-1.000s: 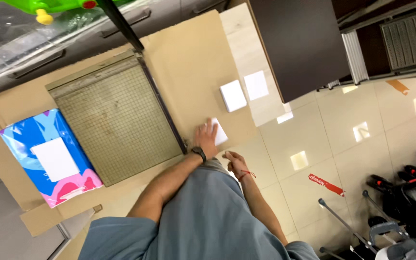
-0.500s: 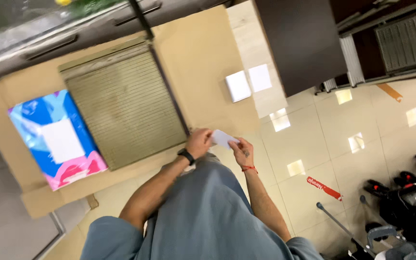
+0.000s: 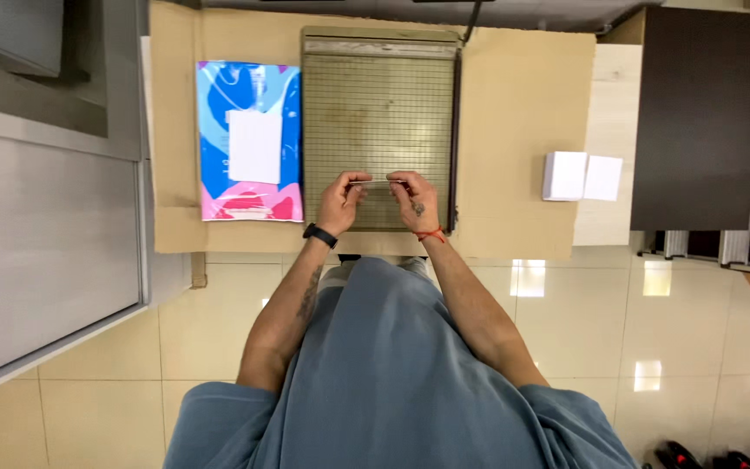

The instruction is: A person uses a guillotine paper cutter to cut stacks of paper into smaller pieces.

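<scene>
Both my hands hold a thin white sheet of paper point(image 3: 378, 183) edge-on between them, above the near part of a gridded paper cutter board point(image 3: 375, 104). My left hand point(image 3: 341, 200), with a black wristband, pinches the sheet's left end. My right hand point(image 3: 413, 200), with a red thread on the wrist, pinches its right end. The cutter's blade arm point(image 3: 455, 130) runs along the board's right side. The cutter rests on a cardboard sheet point(image 3: 523, 113).
A blue and pink printed pack point(image 3: 219, 182) with a white sheet point(image 3: 255, 146) on it lies left of the cutter. Two white paper stacks point(image 3: 582, 176) sit to the right. A dark cabinet point(image 3: 696, 113) stands far right. A grey panel point(image 3: 45, 252) is at left.
The view has swung so that the cutter is straight ahead. My hands took the white paper from the right side and brought it over the cutter board.
</scene>
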